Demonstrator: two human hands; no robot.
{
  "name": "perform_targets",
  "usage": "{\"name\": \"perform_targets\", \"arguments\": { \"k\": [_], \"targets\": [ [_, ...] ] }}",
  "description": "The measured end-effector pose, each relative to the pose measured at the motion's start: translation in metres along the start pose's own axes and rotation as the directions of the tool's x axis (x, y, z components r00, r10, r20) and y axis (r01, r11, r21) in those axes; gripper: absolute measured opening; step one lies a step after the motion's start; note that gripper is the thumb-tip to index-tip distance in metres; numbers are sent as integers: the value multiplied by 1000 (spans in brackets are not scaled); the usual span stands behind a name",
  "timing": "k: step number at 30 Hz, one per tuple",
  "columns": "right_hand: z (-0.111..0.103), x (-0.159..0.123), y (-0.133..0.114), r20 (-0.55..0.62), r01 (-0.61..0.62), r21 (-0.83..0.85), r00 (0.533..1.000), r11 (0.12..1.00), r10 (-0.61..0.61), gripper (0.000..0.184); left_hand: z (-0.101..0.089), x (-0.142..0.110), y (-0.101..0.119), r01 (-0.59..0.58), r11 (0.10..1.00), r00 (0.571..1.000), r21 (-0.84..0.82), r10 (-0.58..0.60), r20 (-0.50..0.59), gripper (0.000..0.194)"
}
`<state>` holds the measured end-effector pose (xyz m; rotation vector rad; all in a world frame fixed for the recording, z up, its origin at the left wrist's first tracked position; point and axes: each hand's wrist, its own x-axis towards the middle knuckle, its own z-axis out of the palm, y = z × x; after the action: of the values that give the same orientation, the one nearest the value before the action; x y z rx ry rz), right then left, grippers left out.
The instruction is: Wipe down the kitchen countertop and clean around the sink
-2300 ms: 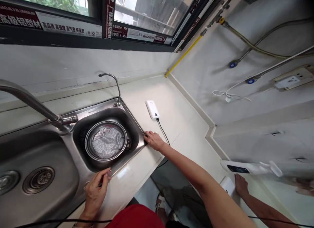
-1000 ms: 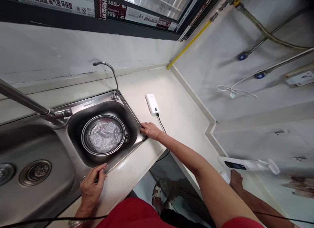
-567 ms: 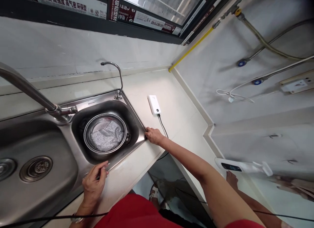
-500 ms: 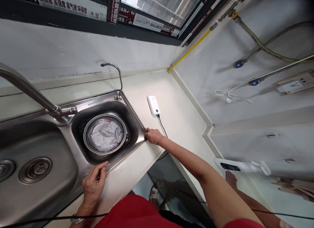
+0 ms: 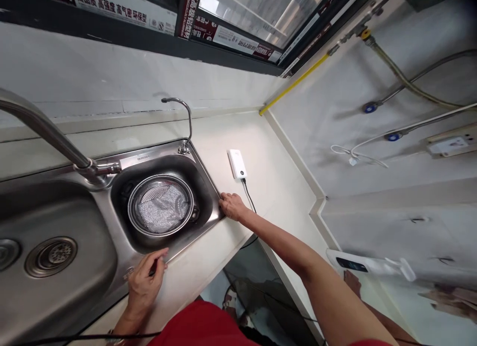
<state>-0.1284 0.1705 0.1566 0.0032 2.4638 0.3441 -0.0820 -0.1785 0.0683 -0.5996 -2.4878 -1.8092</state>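
A double stainless steel sink [image 5: 128, 266] is set into the pale counter. Its right basin holds a round metal pot [image 5: 130, 219] with a silvery mesh strainer [image 5: 164, 209] in it. My left hand [image 5: 145, 281] hovers over the front rim, its thumb and forefinger curled close together; anything between them is too small or shaded to make out. My right hand [image 5: 231, 206] rests at the right corner of the sink, its fingers bent down against the rim. What lies under those fingertips is hidden.
A large faucet [image 5: 48, 132] arches over the left basin, with a thin curved spout [image 5: 189, 120] at the back right. A white box [image 5: 237, 164] with a black cable lies on the counter. At right are a white device [image 5: 363, 264] and another hand [image 5: 352, 282].
The camera view has shifted slightly. My right hand's fingers have drawn flatter at the sink corner, while my left hand keeps nearly the same curled pose near the front rim.
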Motion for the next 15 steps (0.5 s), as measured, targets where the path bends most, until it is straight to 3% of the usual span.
{"name": "perform_targets", "arguments": {
  "k": [7,11,15],
  "targets": [
    [-12,32,-10,-147,-146,49,977,988,151,31,1,1,1,-18,1000,1000,19,18,3,18],
    [1,21,-20,-207,-241,141,941,960,267,27,0,0,-2,41,999,999,2,-41,18,19],
    [21,-3,-27,-161,-310,203,925,929,344,27,-2,1,-3,92,996,995,-21,-92,37,23]
  ]
}}
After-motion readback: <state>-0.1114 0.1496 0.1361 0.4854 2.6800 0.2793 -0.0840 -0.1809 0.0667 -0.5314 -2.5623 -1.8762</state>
